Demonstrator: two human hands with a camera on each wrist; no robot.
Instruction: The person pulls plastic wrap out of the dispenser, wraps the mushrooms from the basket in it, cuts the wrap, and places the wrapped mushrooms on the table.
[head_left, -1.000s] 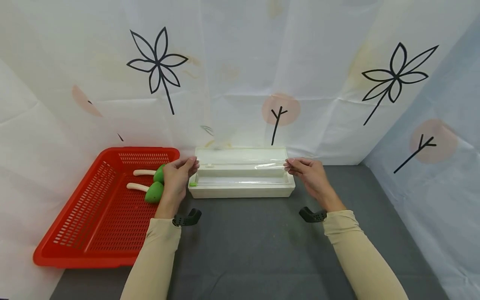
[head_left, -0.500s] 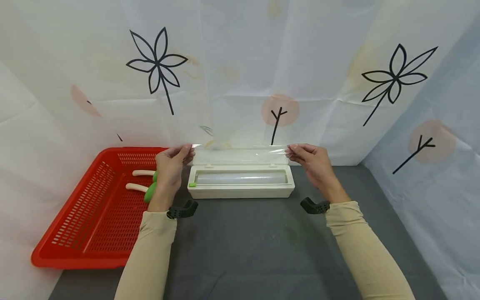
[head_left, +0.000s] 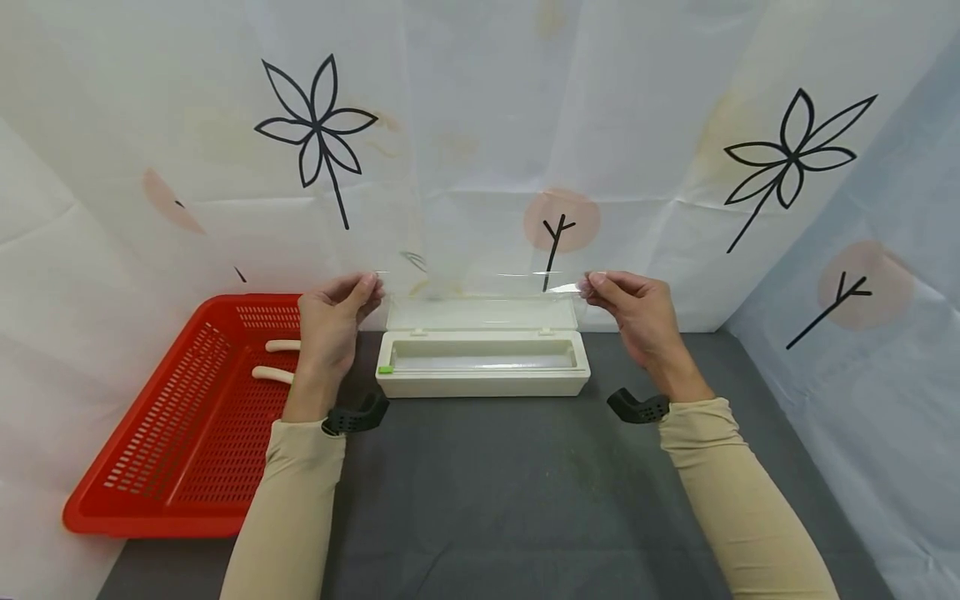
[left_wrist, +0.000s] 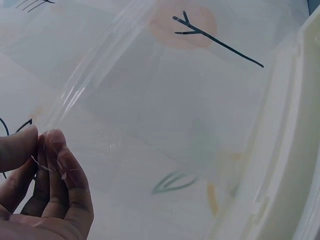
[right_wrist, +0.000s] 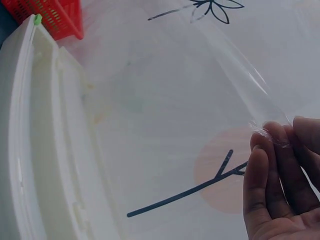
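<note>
A sheet of clear plastic wrap stretches between both hands, above and behind a white plastic wrap dispenser. The left hand pinches one corner between thumb and fingers; in the left wrist view the film is taut and see-through. At the opposite corner the right hand pinches the film, which bunches at the fingertips in the right wrist view. The dispenser's lid stands raised at the back. Inside its trough the roll shows, and a small green slider sits at the left end of the front edge.
Left of the dispenser is a red plastic basket holding two toys with pale stems; their green parts are hidden behind the left hand. A grey cloth covers the table. White patterned sheets hang behind and at both sides.
Both hands have risen and moved away from the body, also spreading slightly apart. More film has come out of the dispenser, and its edge is now above the raised lid.
</note>
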